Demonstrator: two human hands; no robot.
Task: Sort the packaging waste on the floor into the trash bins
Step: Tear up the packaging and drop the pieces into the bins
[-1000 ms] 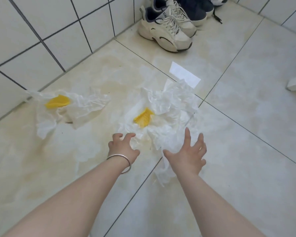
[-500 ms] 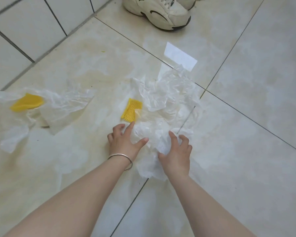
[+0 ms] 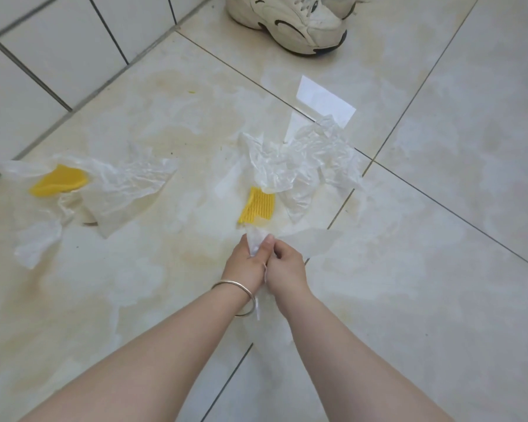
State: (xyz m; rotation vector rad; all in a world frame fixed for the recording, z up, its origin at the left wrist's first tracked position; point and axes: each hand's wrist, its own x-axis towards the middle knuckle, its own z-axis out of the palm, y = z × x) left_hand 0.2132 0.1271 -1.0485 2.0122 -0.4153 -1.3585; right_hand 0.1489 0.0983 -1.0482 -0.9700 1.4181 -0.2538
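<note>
At twelve o'clock the top edge cuts off your view of the sneaker [image 3: 290, 22]. At nine o'clock the plastic wrap [image 3: 125, 190] runs off the left edge. Your fingers [image 3: 267, 248] hide how much plastic they bunch; a small object at three o'clock is too cropped to name.

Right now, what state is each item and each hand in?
left hand: shut on the near plastic wrap
right hand: shut on the near plastic wrap
near plastic wrap: crumpled, one end gathered in both hands, rest on the floor
near yellow foam net: flat on the floor, partly under the wrap
far plastic wrap: crumpled, untouched
far yellow foam net: lying in that wrap
white paper slip: flat on the floor
sneaker: upright by the wall
</note>
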